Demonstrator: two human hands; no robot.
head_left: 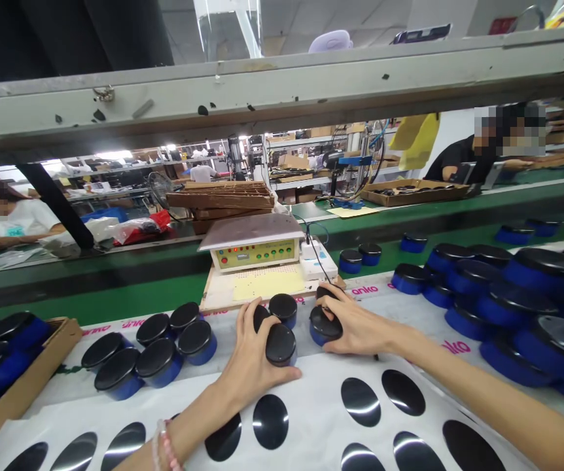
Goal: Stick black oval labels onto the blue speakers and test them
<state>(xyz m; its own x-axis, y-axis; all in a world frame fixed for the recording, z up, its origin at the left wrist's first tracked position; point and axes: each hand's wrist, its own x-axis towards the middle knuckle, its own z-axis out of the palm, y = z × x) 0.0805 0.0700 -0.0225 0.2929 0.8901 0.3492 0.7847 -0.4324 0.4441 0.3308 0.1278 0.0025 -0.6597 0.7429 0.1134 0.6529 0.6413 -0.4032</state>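
Left hand (250, 356) and right hand (358, 326) clench black-lidded blue canisters (325, 327), apparently; a slipping finger could topple the neighbouring canister (282, 310) on the white sheet (311, 386)

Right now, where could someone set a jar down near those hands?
The white sheet has a patch between the right hand and the heap of blue-sided jars. It's crowded at that heap and around the left hand, where jars stand close together.

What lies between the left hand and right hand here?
In the head view, a black-lidded blue jar and another stand between the left hand and right hand.
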